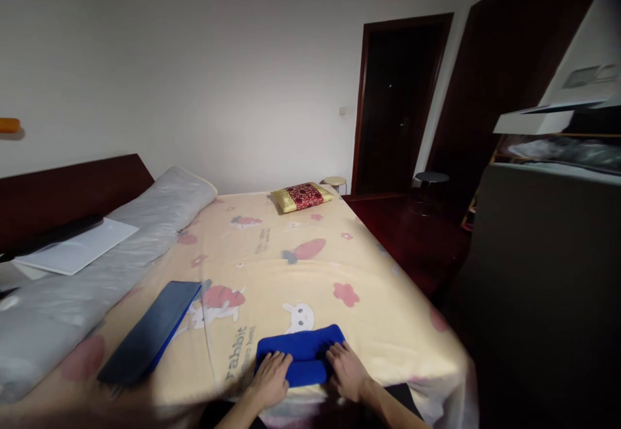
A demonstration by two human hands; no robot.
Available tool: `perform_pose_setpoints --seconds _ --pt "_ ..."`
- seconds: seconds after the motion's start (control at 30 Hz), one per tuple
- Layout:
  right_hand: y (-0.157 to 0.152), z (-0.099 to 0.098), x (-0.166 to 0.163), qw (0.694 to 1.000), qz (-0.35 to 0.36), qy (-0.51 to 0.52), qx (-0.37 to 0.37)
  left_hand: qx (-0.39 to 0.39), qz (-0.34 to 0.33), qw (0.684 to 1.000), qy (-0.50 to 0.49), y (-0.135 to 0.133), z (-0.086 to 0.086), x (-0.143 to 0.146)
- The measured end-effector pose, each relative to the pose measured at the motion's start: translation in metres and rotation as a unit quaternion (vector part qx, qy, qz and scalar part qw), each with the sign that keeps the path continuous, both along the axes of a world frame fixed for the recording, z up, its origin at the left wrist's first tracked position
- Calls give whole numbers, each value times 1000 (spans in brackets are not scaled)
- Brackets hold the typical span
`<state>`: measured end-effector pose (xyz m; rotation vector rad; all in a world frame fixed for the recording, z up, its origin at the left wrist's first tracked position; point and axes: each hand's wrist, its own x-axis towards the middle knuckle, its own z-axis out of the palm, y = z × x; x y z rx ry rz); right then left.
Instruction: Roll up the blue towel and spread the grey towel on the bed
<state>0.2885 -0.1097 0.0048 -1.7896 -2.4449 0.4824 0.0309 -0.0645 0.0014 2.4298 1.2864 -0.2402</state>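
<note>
A bright blue folded cloth (308, 348) lies near the front edge of the bed, with a crease running across its middle. On its left end rests my left hand (274, 377), fingers curled onto the fabric. My right hand (347, 367) grips the opposite end, fingers bent over it and the thumb side hidden. To the left lies a dark grey-blue flat folded piece (150, 332) with a bright blue edge along its right side.
The bed (388, 325) has a yellow sheet with rabbit and carrot prints. A gold and red cushion (303, 197) sits at its far end. Grey bedding (160, 215) bears a white flat item (80, 244). A dark cabinet (543, 254) stands right; stools (431, 177) stand beyond.
</note>
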Motion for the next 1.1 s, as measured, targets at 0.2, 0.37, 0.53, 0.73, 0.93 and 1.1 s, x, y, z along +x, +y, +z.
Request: perform_pose_setpoints --seconds 0.2,0.37,0.53,0.73,0.93,1.1 --pt "-2 -16 1 991 83 89 -48 -43 -85 995 -12 -6 11 8" --pt "5 -17 6 992 70 42 -99 -53 -39 998 16 -2 12 7" --pt "14 -26 18 994 -34 -51 -90 -45 104 989 97 12 7 -3" --pt "13 -18 16 995 -39 -59 -76 -8 38 998 52 18 -8 -9" --pt "12 -31 9 996 41 -42 71 67 1 998 5 16 -16 -7" --pt "19 -56 11 979 -9 -63 194 118 33 992 27 20 -20 -8"
